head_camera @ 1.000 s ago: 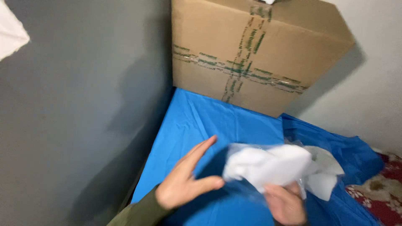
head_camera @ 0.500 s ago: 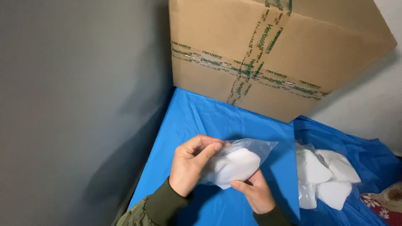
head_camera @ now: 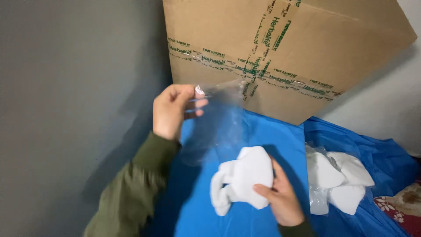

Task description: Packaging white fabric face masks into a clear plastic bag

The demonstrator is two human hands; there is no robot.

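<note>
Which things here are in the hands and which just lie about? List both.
In hand:
left hand pinching an empty clear plastic bag
right hand gripping a white folded cloth item

Lying about:
bagged white pieces on the blue sheet
taped cardboard box
grey wall

Taped brown cardboard box (head_camera: 280,52) behind; clear plastic bag (head_camera: 219,123) in front.

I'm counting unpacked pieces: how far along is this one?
Done: the white cloth piece is out of its clear plastic bag. In hand: the right hand grips the piece, the left hand holds up the empty bag. Left: a pile of bagged white pieces lies on the blue sheet.
</note>
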